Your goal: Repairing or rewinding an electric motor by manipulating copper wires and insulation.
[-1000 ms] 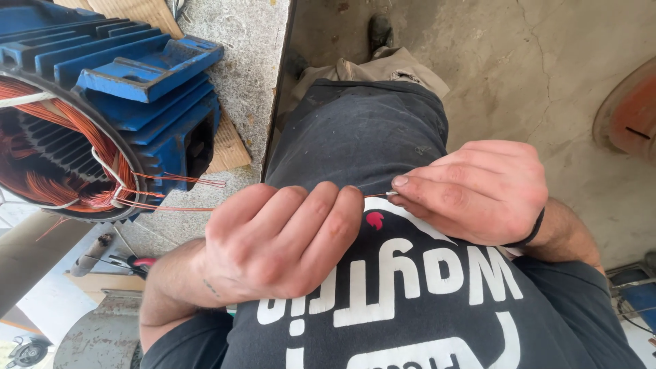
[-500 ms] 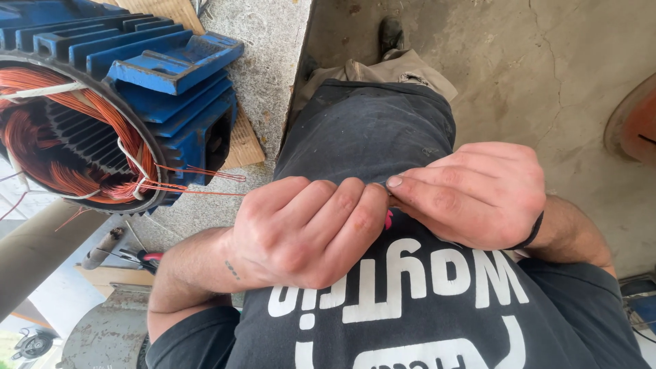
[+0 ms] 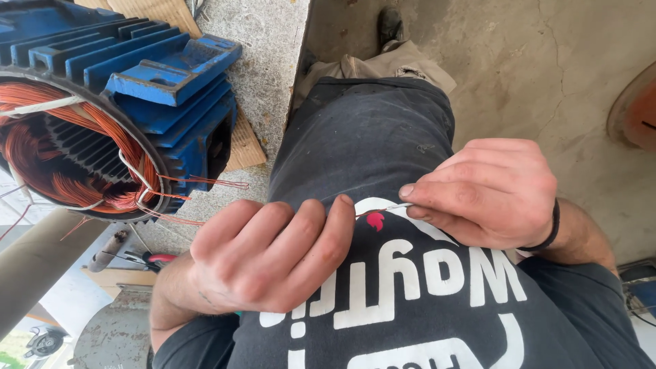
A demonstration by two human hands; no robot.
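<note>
My left hand is curled in front of my dark shirt, fingertips closed on one end of a thin wire. My right hand pinches the other end between thumb and forefinger, close to the left fingertips. The short stretch of wire between them shows pale and coppery. A blue electric motor housing lies on its side on a stone worktop at the left. Its open end shows orange copper windings, with loose copper leads sticking out toward my left hand.
A piece of cardboard lies under the motor. A red-handled tool and a grey pipe sit below the worktop edge. Concrete floor spreads on the right, with an orange round object at its edge. My shoe shows at top.
Both hands have drifted slightly right and apart, so a short length of wire now shows between the fingertips. The view has shifted, bringing the motor further into frame.
</note>
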